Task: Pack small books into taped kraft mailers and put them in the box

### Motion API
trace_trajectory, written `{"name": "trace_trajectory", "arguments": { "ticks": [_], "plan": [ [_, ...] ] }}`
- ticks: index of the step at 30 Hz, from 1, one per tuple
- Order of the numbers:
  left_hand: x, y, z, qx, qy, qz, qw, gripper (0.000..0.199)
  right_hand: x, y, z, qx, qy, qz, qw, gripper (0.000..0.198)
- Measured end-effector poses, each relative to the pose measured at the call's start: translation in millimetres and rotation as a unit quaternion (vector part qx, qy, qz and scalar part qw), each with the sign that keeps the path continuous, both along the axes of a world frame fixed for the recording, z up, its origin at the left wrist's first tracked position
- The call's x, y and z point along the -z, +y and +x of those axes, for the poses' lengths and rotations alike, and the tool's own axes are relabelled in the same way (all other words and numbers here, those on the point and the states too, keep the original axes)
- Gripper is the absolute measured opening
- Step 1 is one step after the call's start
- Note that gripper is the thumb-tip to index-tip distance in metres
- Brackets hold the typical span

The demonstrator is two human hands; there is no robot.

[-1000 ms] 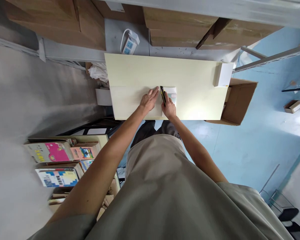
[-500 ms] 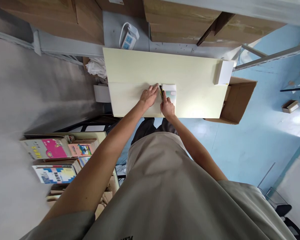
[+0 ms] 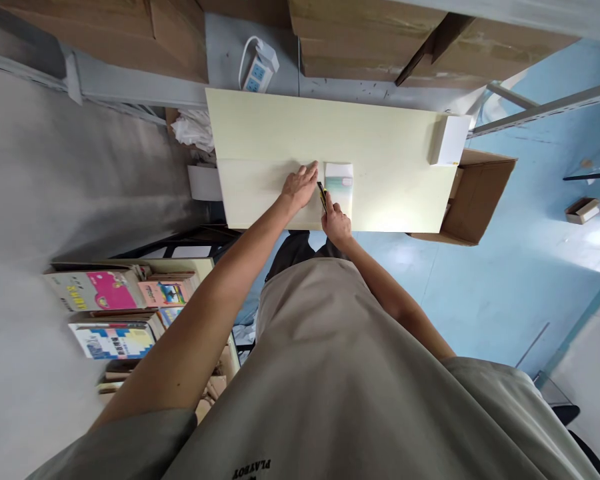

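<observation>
My left hand [image 3: 300,187] lies flat with its fingers stretched out, pressing on a pale sheet [image 3: 253,193] that covers the front left of the cream tabletop [image 3: 395,147]. In my right hand [image 3: 337,223] is a black and yellow utility knife [image 3: 323,193], gripped with the index finger along its top. The knife's tip points away from me, just right of my left fingers. Beside it, partly under my right hand, sits a white and pale green pack [image 3: 340,177]. Whether the blade touches the sheet I cannot tell.
A white box [image 3: 451,140] stands at the table's right end, with an open cardboard box [image 3: 485,200] beyond. Behind the table are a power strip [image 3: 260,70] and large cartons [image 3: 360,47]. Books [image 3: 113,290] are stacked at lower left.
My right hand has drawn the knife slightly toward me and left, uncovering more of the green pack. My left hand stays flat in about the same place.
</observation>
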State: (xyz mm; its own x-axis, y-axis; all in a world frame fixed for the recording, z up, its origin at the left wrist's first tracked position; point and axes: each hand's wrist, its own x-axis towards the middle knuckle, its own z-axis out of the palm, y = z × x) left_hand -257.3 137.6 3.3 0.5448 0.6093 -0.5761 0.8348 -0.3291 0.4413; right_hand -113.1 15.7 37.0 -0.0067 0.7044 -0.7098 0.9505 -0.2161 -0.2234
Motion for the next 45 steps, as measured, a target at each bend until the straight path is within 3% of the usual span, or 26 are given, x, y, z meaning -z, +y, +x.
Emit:
{"name": "trace_trajectory", "arguments": {
  "ticks": [13, 21, 28, 32, 36, 40, 42, 45],
  "plan": [
    [1.1, -6.3, 0.7, -0.008, -0.005, -0.001, 1.000, 0.101, -7.7, -47.0, 10.2, -0.110, -0.026, -0.064, 0.992, 0.088],
    [-0.8, -10.9, 1.8, -0.028, -0.023, 0.001, 0.999, 0.099, -11.3, -51.1, 15.4, -0.158, -0.013, -0.094, 0.983, 0.087],
    [12.4, -13.2, 3.2, -0.044, -0.022, 0.018, 0.999, 0.084, -42.5, -51.3, 19.9, -0.199, 0.016, -0.105, 0.974, 0.079],
    [14.8, -28.7, -1.1, -0.074, -0.030, 0.029, 0.996, 0.080, -72.5, -43.4, 36.7, -0.155, 0.027, -0.073, 0.985, 0.081],
    [-2.7, -62.6, -7.3, -0.098, -0.039, 0.056, 0.993, 0.075, -97.4, -25.6, 55.9, -0.071, 0.004, -0.020, 0.997, 0.083],
    [-36.9, -85.1, -7.1, -0.042, -0.046, 0.072, 0.995, 0.078, -116.7, 2.5, 66.7, 0.019, -0.007, 0.077, 0.997, 0.059],
    [-57.2, -79.2, -4.3, -0.025, -0.049, 0.100, 0.993, 0.075, -128.6, 23.6, 70.2, 0.046, -0.001, 0.137, 0.990, 0.050],
    [-94.6, -45.4, 2.9, -0.035, -0.071, 0.178, 0.981, 0.075, -154.8, 66.8, 75.0, 0.046, 0.016, 0.245, 0.968, 0.044]
  ]
}}
